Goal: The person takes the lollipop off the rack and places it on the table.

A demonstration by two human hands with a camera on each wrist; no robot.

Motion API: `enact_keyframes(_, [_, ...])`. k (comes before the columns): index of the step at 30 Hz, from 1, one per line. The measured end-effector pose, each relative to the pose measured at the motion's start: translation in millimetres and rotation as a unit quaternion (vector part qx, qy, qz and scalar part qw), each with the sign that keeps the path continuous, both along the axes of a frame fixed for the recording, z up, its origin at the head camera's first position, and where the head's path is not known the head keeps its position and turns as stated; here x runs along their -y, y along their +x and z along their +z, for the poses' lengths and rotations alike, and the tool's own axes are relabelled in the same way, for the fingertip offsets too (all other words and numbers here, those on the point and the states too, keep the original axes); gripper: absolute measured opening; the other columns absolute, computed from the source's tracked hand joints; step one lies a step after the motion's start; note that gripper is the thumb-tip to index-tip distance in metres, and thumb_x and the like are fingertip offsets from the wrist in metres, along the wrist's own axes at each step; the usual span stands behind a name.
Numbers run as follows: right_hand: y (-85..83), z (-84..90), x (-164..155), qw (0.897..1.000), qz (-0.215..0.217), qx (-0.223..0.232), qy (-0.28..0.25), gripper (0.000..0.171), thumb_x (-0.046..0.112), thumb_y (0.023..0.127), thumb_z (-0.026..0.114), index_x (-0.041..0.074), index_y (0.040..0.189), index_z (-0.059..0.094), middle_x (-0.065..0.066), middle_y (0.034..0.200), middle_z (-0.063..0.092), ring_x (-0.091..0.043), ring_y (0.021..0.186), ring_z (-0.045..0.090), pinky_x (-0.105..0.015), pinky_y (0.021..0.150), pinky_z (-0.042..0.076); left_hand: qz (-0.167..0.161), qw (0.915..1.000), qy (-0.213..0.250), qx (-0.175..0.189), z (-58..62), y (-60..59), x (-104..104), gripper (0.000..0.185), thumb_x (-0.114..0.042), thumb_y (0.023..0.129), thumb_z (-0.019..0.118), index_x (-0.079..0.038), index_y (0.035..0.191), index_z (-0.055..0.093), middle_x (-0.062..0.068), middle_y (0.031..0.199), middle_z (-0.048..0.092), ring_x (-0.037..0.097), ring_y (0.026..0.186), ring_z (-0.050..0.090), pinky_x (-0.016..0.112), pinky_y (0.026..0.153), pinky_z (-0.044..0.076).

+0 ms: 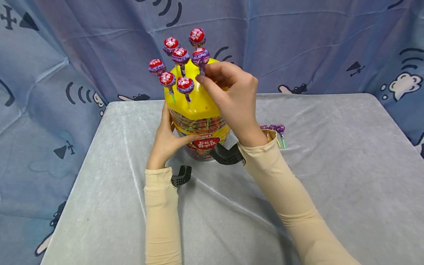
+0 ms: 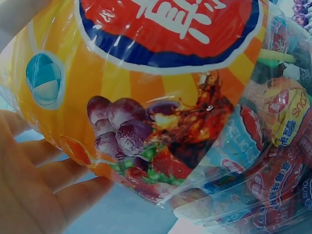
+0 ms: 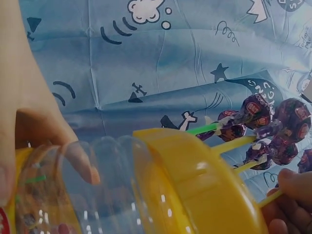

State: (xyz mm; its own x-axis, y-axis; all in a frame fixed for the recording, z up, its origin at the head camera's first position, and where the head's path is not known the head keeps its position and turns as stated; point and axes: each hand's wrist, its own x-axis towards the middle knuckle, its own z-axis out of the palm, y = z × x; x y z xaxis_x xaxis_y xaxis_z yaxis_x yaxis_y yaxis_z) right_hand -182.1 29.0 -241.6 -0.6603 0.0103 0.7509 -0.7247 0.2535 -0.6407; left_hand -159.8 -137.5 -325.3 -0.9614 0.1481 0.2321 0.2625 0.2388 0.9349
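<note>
A clear plastic candy jar [image 1: 187, 123] with a yellow lid [image 1: 195, 108] stands on the table, filled with wrapped sweets. My left hand [image 1: 167, 141] holds its left side, thumb across the red-and-yellow label [image 2: 170, 44] and fingers [image 2: 73, 168] round the wall. At the lid's top, my right hand [image 1: 240, 97] pinches a purple-and-red wrapped lollipop [image 1: 200, 56] just below its head. In the right wrist view, fingertips [image 3: 295, 185] grip a yellow stick right at the lid. Several other lollipops [image 1: 180, 56] stand upright in the lid, on green and yellow sticks.
Several loose lollipops [image 1: 280, 129] lie on the table to the right of the jar, partly hidden by my right wrist. A grey cloth [image 1: 331, 176] covers the table. Behind it hangs a blue patterned curtain [image 1: 298, 44]. Each wrist carries a black mount [image 1: 228, 154].
</note>
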Motion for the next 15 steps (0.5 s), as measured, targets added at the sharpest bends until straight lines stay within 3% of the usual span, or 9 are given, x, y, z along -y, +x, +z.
enact_keyframes(9, [-1.5,-2.2,-0.3,0.998,0.037,0.008,-0.049,0.012,-0.004,0.08,0.072,-0.013,0.087,0.068,-0.018,0.085,0.068,-0.012,0.071,0.064,-0.03,0.072,0.056,-0.001,0.9999,0.011,-0.01,-24.0,-14.8,5.6,0.11,-0.008,0.072,0.083,-0.031,0.151,0.01,-0.003,0.148,0.032,0.016,0.13,0.035,0.041,0.111,0.026])
enact_keyframes(15, [-3.4,-0.5,-2.2,0.995,0.058,0.003,-0.078,0.011,-0.006,0.082,0.069,-0.015,0.087,0.066,-0.02,0.084,0.067,-0.015,0.071,0.063,-0.031,0.073,0.056,0.0,0.9997,0.006,-0.022,-27.9,-16.5,6.6,0.109,-0.012,0.072,0.083,-0.037,0.15,0.011,-0.006,0.146,0.034,0.013,0.13,0.036,0.041,0.11,0.028])
